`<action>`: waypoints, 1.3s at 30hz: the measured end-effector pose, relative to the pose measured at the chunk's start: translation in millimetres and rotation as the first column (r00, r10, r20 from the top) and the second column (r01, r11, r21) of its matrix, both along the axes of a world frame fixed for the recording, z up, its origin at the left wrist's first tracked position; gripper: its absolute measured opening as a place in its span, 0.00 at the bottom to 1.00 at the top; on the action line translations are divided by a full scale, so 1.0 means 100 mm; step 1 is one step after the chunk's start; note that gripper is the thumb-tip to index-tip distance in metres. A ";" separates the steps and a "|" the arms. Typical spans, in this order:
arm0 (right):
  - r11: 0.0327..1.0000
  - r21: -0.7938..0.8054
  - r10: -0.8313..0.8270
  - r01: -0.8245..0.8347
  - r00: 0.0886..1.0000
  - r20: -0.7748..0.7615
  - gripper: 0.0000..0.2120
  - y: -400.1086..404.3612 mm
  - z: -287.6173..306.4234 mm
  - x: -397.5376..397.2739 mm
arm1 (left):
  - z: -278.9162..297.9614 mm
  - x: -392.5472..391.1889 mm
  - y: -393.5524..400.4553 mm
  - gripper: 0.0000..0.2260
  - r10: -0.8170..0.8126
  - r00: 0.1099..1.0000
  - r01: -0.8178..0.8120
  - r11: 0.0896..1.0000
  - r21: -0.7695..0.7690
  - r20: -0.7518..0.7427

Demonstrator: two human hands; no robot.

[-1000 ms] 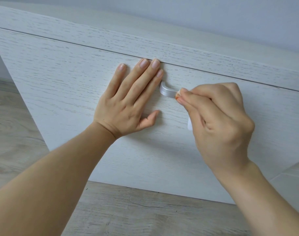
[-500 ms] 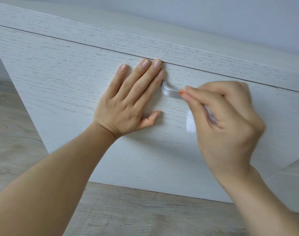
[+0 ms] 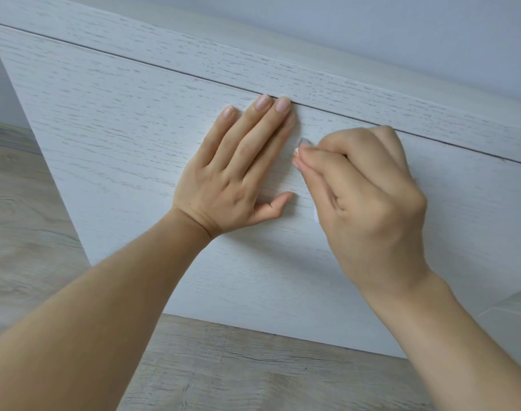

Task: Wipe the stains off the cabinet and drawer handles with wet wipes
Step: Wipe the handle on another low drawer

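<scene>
On drawer front (image 3: pixel 134 137), left hand (image 3: pixel 238 173) flat; right hand (image 3: pixel 363 197) pinches wipe (image 3: pixel 315 217).

Only 1 view — a wide-angle camera worn on the head, looking forward and down along both forearms. It sits close to a white drawer front (image 3: pixel 134 137), which fills most of the frame and slants with the lens. The left hand (image 3: pixel 238 170) and right hand (image 3: pixel 363 197) lie near the centre. Floor (image 3: pixel 22 221) shows at the left and bottom edges — wall (image 3: pixel 401 34) along the top.
</scene>
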State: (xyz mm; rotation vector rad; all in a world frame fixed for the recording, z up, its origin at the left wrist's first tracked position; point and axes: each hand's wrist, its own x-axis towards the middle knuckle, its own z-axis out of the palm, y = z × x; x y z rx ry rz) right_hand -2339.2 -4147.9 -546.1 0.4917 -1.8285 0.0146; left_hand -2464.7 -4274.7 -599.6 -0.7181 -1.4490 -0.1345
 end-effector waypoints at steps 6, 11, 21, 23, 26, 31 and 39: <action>0.994 -0.107 -0.036 0.034 0.999 -0.013 0.04 -0.05 -0.04 0.01 | -0.03 -0.01 0.02 0.32 0.020 1.000 -0.020 0.999 0.042 -0.002; 0.975 -0.221 -0.002 0.000 1.000 -0.011 0.03 0.04 -0.09 0.09 | -0.32 -0.03 -0.12 0.30 0.051 0.998 -0.052 0.998 0.027 0.040; 0.989 -0.106 -0.097 0.101 0.994 0.042 0.10 -0.24 0.02 -0.10 | -0.36 -0.07 -0.14 0.30 0.066 0.998 -0.067 0.998 0.023 0.015; 0.988 -0.087 -0.125 0.130 0.990 0.063 0.11 -0.24 0.00 -0.10 | -0.35 -0.08 -0.15 0.30 0.066 0.998 -0.066 0.998 0.018 0.013; 0.989 -0.092 -0.117 0.115 0.993 -0.018 0.07 -0.17 -0.05 0.00 | -0.36 -0.07 -0.15 0.30 0.068 0.998 -0.068 0.998 0.016 0.018; 0.996 -0.041 -0.076 0.075 0.997 -0.016 0.04 -0.11 -0.03 -0.05 | -0.34 -0.07 -0.16 0.31 0.066 0.997 -0.067 0.997 0.023 0.026; 0.996 -0.087 -0.036 0.035 0.999 -0.010 0.03 0.15 -0.06 0.08 | -0.32 -0.02 -0.14 0.29 0.063 0.997 -0.063 0.998 0.005 0.042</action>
